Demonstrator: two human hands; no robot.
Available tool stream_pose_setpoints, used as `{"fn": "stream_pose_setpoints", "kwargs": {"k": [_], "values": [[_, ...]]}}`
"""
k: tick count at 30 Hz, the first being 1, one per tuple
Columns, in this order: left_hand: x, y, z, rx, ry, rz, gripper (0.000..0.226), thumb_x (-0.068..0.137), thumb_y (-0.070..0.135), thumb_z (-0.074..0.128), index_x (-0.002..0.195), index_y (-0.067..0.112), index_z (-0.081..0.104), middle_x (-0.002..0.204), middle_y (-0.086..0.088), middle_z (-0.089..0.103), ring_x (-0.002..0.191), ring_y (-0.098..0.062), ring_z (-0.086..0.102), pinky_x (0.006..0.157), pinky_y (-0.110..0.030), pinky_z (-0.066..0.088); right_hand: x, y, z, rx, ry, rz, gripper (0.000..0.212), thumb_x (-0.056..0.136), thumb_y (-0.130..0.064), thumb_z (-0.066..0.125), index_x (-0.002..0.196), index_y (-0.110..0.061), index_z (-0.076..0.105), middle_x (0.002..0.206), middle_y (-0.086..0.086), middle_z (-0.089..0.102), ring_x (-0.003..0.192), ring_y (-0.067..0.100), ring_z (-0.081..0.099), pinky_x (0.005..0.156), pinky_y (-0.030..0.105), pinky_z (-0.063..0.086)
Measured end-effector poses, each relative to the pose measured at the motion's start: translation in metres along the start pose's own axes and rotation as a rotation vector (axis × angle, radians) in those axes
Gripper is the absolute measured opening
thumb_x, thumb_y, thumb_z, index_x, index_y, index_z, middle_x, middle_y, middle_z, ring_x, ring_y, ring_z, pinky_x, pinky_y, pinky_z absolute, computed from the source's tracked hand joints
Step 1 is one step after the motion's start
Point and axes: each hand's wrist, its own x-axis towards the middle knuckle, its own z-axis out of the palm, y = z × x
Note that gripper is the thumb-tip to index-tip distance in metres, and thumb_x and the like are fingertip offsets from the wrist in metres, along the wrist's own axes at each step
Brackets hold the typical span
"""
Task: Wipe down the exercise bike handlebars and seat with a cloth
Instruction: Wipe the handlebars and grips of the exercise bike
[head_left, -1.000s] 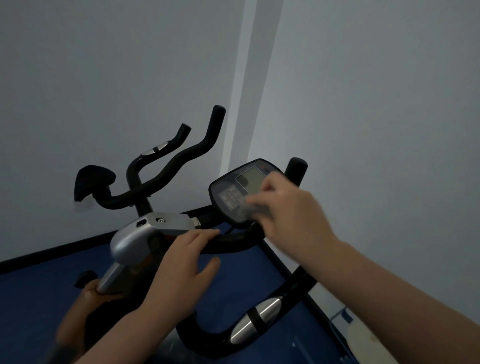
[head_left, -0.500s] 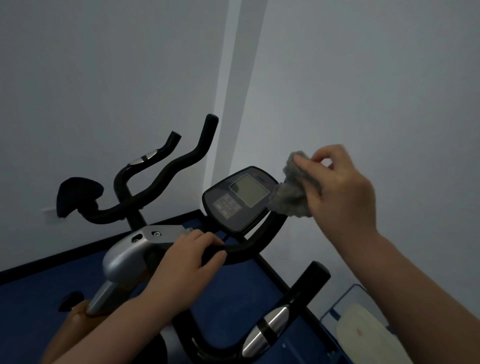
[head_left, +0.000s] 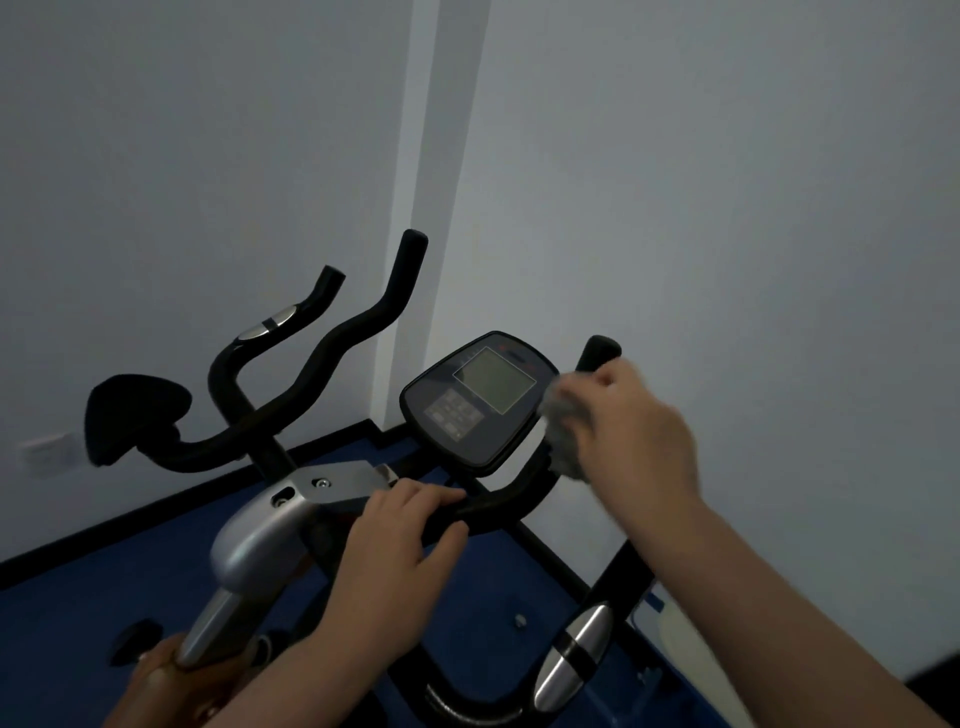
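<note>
The right hand (head_left: 634, 431) has its fingers curled round a grey cloth (head_left: 563, 426), which is blurred and pressed against the upright right grip of the handlebars (head_left: 498, 504), just below that grip's black end cap (head_left: 601, 351). The left hand (head_left: 400, 540) is wrapped over the central crossbar of the handlebars, fingers over the top and thumb underneath, just beside the silver stem bracket (head_left: 332, 480). The console (head_left: 480, 400) sits between the two hands, touching neither; its screen faces up and toward the camera, and its right edge lies just beside the cloth. The crossbar's long axis runs from lower left to upper right; the right grip rises from its end toward the wall. A lower loop of the bar with a silver sensor pad (head_left: 571, 657) curves beneath the right forearm. To the left, a second bike's handlebars (head_left: 332, 348) and padded rest (head_left: 135, 415) stand apart, their horns pointing up toward the corner of the walls (head_left: 431, 208). Blue floor (head_left: 78, 597) lies open at lower left.
</note>
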Motion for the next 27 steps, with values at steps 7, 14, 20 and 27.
{"fn": "stream_pose_setpoints", "kwargs": {"k": [7,14,20,27], "values": [[0.002,-0.003,0.001,-0.027,-0.001,0.001,0.022,0.09,0.03,0.061,0.111,0.037,0.062,0.1,0.028,0.052,0.103,0.006,0.043,0.09,-0.023,0.036,-0.004,-0.002,0.01,0.143,-0.196,0.032,0.019,0.091,-0.023,0.061,0.099,-0.037,0.07,0.101,-0.01,0.051,0.082,0.013,0.054,0.071,0.022,0.038],[0.003,-0.003,0.004,-0.047,0.026,-0.054,0.018,0.09,0.036,0.052,0.106,0.038,0.063,0.098,0.026,0.056,0.102,0.007,0.047,0.085,-0.013,0.034,-0.047,-0.026,0.036,0.23,-0.172,-0.113,0.015,0.096,-0.023,0.058,0.105,-0.03,0.067,0.105,-0.009,0.047,0.081,0.013,0.055,0.074,0.028,0.051],[0.014,0.016,0.003,-0.216,0.073,-0.174,0.014,0.096,0.025,0.054,0.1,0.032,0.066,0.094,0.015,0.068,0.096,0.0,0.06,0.085,-0.025,0.047,-0.029,0.017,0.006,0.616,-0.254,-0.225,0.024,0.09,-0.022,0.065,0.11,-0.035,0.071,0.101,-0.017,0.052,0.093,0.0,0.055,0.082,0.01,0.041],[0.045,0.06,0.045,-0.277,0.154,-0.114,0.018,0.097,0.021,0.052,0.108,0.027,0.065,0.1,0.015,0.067,0.098,0.002,0.061,0.079,-0.008,0.045,0.019,0.115,-0.01,1.166,0.092,0.031,0.01,0.089,-0.031,0.066,0.097,-0.036,0.066,0.1,-0.004,0.067,0.081,0.009,0.065,0.063,0.021,0.05]]}}
